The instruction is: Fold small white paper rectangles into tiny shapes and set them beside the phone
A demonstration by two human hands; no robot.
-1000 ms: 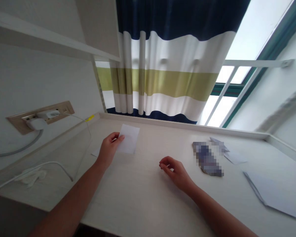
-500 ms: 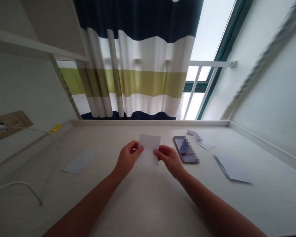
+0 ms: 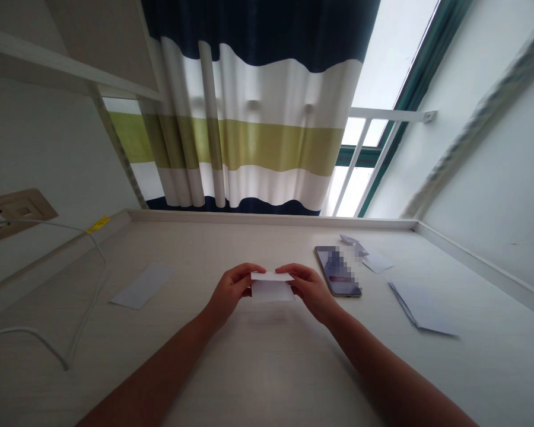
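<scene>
A striped curtain [image 3: 249, 136] in navy, white and olive hung across the far side, beside one window with a white rail [image 3: 385, 115]. Below it stretched one pale wood-grain desk [image 3: 267, 379], with a low raised lip along its far edge and another along its right edge. One shelf [image 3: 66, 53] jutted overhead at far left, and one socket panel [image 3: 13, 207] sat in the left wall, with one white cable [image 3: 98, 279] trailing from it down across the left part of the desk.

Four loose pieces of paper lay on the desk. A white slip [image 3: 142, 286] lay well left of the hands, a larger folded sheet [image 3: 420, 308] lay at right, and a small sheet [image 3: 376, 261] and a smaller folded scrap [image 3: 349, 239] lay further off near the far edge. One smartphone [image 3: 338, 271], its screen pixelated, lay just beside the right hand [image 3: 309, 290].

The left hand [image 3: 234, 290] and right hand [image 3: 309, 290] were both closed in a light pinch on opposite ends of one folded white paper slip [image 3: 271, 290], held centrally just above the desk, with a faint shadow beneath. Only a narrow gap separated the fingertips across the slip. A wide stretch of desk lay between the hands and the near edge.
</scene>
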